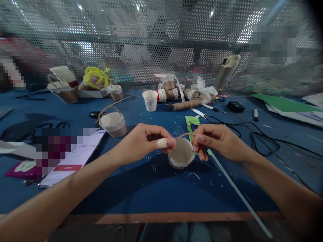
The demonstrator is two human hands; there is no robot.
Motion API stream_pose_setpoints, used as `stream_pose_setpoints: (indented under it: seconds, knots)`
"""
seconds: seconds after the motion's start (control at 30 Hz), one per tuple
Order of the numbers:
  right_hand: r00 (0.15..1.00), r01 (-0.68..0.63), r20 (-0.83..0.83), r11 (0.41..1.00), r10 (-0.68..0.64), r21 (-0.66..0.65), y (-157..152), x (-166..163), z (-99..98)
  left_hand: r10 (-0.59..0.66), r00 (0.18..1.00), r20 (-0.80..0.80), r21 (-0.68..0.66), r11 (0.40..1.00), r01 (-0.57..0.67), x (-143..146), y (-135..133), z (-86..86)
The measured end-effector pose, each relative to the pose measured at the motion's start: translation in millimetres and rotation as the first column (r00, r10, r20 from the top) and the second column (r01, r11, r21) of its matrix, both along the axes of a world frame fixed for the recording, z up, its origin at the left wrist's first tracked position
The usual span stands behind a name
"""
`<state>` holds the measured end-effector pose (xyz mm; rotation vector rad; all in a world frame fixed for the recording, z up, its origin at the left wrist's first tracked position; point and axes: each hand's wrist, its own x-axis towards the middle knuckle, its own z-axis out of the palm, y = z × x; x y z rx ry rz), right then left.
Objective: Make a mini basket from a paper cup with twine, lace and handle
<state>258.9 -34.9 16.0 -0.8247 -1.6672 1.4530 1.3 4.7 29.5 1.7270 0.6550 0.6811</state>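
A paper cup (181, 156) with a pale trimmed rim stands on the blue table, its open mouth tilted toward me. Over the mouth arches a strand of brown twine (183, 135). My left hand (155, 139) is closed at the left rim, pinching the twine's left end between thumb and fingers; a bandage wraps its thumb. On the other side my right hand (209, 138) pinches the right end of the twine close to the rim. A green patterned piece (191, 121) lies just behind the right fingers.
A finished-looking cup with a twine handle (113, 124) stands left, near a phone (75, 154). White cups (150, 101), a twine roll (187, 105) and yellow cord (96, 78) sit farther back. A white stick (239, 191) and black cable (264, 148) lie right.
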Motion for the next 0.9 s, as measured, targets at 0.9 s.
stream_pose_setpoints:
  seconds: [0.9]
  knots:
    - [0.966,-0.077,0.255,0.991,0.047,0.108,2,5,-0.5,-0.139,0.965,-0.221,0.417,0.881,0.222,-8,11,-4.1]
